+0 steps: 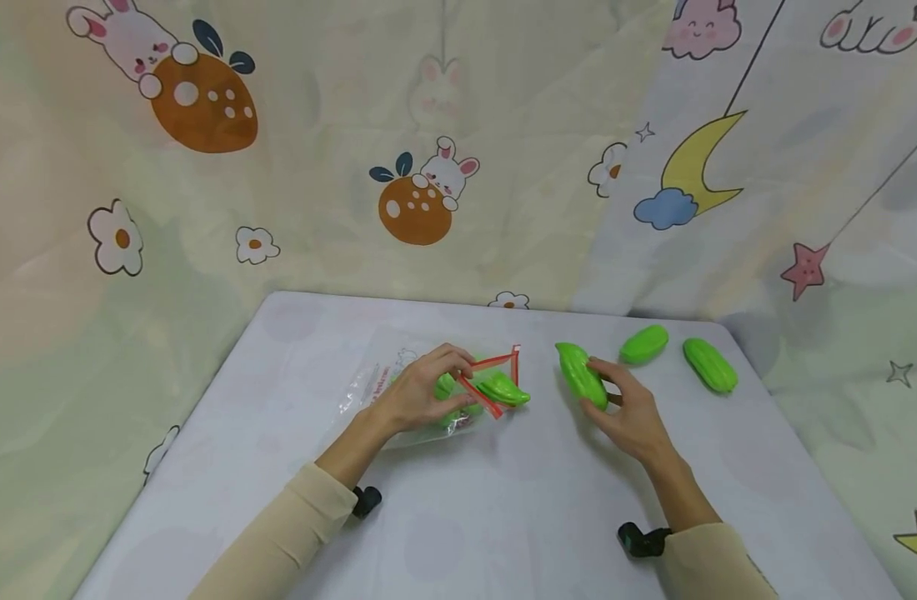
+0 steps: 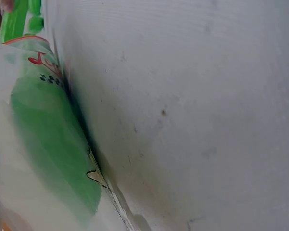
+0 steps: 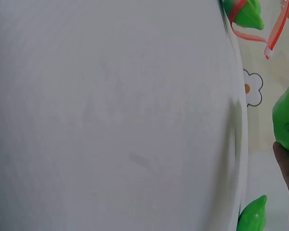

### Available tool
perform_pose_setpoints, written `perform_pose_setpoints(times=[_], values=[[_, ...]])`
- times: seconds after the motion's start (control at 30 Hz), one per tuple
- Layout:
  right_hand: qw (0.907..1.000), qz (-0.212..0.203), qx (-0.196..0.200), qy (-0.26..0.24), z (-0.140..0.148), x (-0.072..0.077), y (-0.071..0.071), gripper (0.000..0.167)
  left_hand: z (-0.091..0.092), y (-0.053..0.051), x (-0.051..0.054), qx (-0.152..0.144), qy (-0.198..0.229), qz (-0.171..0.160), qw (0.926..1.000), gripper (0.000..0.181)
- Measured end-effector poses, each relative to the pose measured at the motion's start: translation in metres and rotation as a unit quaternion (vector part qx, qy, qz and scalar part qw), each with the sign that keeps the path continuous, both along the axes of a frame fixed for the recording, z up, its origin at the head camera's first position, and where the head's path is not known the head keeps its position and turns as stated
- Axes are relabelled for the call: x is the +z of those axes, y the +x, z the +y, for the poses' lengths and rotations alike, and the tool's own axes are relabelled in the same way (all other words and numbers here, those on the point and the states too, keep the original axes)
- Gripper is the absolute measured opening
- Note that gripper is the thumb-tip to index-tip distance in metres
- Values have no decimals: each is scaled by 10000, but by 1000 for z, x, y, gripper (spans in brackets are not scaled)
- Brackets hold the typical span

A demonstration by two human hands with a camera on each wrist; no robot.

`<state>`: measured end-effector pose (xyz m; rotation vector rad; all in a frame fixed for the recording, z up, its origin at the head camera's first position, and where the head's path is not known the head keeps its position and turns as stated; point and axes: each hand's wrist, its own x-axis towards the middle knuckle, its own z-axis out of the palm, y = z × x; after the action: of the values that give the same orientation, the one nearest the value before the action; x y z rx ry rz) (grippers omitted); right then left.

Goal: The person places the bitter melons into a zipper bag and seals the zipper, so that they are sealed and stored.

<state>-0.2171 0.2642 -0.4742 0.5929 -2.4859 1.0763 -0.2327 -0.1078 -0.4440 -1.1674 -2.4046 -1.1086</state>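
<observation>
Sleeves in beige (image 1: 293, 521) come in nearest, at 7 and 5 o'clock, a black device (image 1: 366, 502) by the left cuff and another (image 1: 642, 542) by the right. Clock directions follow the head view, 12 pointing away from the person.

Next out, the right hand (image 1: 629, 412) grips a ridged green toy gourd (image 1: 582, 377) by its near end, thumb on one side, fingers on the other, spread only to the gourd's width. The gourd's long axis runs from 11 to 5 o'clock, narrow tip at 11. The left hand (image 1: 421, 390), bent at the fingers, appears to pinch the rim of a clear zip bag (image 1: 368, 400); its exact hold is partly hidden. The bag's red-edged mouth faces 3 o'clock. The key relation, as I judge it: the mouth lies at 9 o'clock from the gripped gourd, apart from it, and the gourd sits askew to the mouth. The right hand is nearer the gourd, the left nearer the mouth.

One pointed green piece (image 1: 503, 388) pokes past the red strip towards 4 o'clock. Farther out, an oval green piece (image 1: 644, 344) lies near 1 o'clock from the right hand, and a ridged, cucumber-like piece (image 1: 709, 365) at 2, both on the white table (image 1: 503, 517).

Count: one bag, one gourd in hand, two loose pieces, at least two green pieces in the bag; the full number there cannot be told.
</observation>
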Motion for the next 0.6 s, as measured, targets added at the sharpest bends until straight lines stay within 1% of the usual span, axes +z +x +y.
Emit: perform_pose_setpoints(times=[0.2, 0.27, 0.4, 0.6], values=[[9997, -225, -1, 41, -6, 2, 0, 65, 1, -1, 0, 38, 65, 79, 9999, 33], [9996, -298, 30, -16, -8, 2, 0, 65, 1, -1, 0, 34, 93, 86, 9999, 33], [9988, -415, 207, -127, -12, 1, -1, 62, 0, 0, -2, 44, 142, 100, 9998, 33], [9983, -457, 365, -82, -19, 1, -1, 58, -1, 1, -2, 22, 174, 147, 9997, 33]])
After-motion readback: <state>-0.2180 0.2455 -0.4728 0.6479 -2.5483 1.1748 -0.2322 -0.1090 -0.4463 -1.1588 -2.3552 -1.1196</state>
